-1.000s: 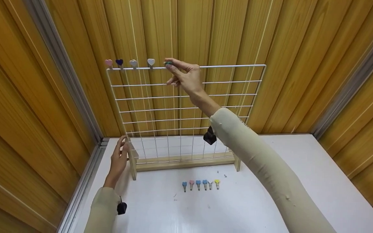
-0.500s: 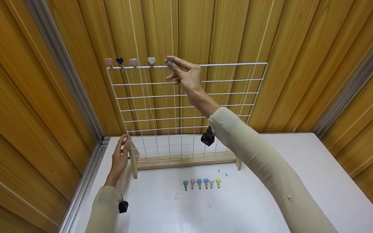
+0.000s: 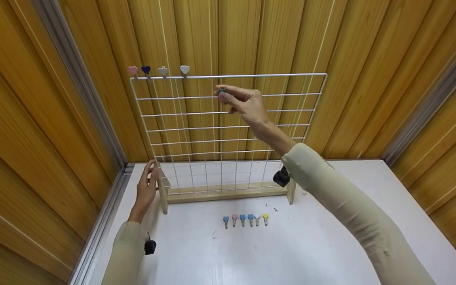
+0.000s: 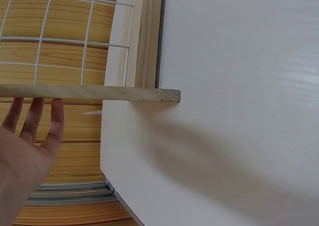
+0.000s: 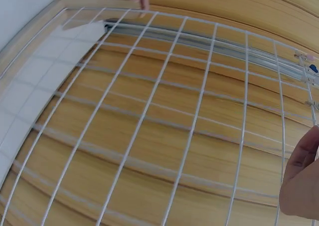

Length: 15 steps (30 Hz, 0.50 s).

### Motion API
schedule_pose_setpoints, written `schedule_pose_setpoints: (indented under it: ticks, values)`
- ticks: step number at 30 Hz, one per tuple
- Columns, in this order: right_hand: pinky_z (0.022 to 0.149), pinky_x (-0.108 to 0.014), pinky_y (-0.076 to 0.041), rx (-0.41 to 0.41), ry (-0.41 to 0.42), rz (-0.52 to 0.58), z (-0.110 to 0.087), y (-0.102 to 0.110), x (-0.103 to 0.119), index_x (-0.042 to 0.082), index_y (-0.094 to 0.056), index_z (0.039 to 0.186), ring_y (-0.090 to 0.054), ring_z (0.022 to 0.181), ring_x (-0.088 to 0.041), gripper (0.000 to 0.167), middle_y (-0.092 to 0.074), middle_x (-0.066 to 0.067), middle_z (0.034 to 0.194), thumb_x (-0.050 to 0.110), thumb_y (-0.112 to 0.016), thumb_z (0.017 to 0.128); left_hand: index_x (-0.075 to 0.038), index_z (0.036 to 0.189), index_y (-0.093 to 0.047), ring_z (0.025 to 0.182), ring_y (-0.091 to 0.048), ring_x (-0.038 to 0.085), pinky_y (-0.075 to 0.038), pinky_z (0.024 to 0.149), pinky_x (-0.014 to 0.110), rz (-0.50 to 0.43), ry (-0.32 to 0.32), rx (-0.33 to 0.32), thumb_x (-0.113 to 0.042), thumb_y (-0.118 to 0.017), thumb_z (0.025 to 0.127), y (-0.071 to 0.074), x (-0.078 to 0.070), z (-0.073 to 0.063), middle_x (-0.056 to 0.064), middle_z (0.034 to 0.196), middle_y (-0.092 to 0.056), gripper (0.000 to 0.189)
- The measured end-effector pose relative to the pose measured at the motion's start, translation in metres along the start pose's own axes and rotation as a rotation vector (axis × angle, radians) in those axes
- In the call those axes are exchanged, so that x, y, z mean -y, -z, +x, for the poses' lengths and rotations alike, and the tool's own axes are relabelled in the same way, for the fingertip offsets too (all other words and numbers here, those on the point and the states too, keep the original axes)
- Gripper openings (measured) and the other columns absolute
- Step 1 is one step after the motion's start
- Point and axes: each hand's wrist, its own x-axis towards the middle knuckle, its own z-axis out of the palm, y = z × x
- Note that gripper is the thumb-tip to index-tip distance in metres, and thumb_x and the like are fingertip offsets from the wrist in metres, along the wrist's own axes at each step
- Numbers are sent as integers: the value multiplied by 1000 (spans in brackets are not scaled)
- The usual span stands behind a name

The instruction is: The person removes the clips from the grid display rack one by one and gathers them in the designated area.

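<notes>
My right hand (image 3: 249, 106) pinches a small green clip (image 3: 222, 91) between thumb and fingers. It stands before the white wire grid (image 3: 275, 75), below the top wire. In the right wrist view the hand shows only at the right edge, its clip out of sight. A pink heart clip (image 3: 132, 70), a dark blue heart clip (image 3: 145, 69) and two whitish heart clips (image 3: 184, 69) sit along the left of the top wire. The fingertips of my left hand (image 3: 147, 190) touch the wooden side post (image 4: 94, 92) of the stand, fingers nearly straight.
On the white table (image 3: 196, 253) in front of the stand lies a row of several heart clips, among them a yellow one (image 3: 265, 216) and a pink one (image 3: 234, 217). Small bits (image 3: 275, 209) lie near them. Wood-patterned walls (image 3: 370, 79) surround the table.
My right hand has come down and to the right from the top wire, still pinching the green clip. The left hand stays at the side post.
</notes>
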Motion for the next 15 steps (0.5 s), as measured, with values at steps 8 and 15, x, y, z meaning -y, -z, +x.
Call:
schedule_pose_setpoints:
  ticks: [8, 15]
  values:
    - [66, -21, -56, 65, -4, -107, -38, 37, -14, -7, -68, 124, -68, 85, -10, 26, -76, -6, 111, 1, -65, 99, -28, 164, -18, 139, -44, 41, -45, 110, 62, -20, 12, -5, -43, -31, 112, 2, -1, -1, 17, 162, -30, 55]
    - [67, -19, -57, 119, -84, -219, -85, 83, -44, -7, -67, 127, -71, 87, -10, 29, -76, 10, 101, 4, -64, 100, -29, 164, -17, 138, -43, 40, -44, 111, 61, -15, 24, 3, -44, -30, 112, -1, 0, -2, 17, 162, -30, 56]
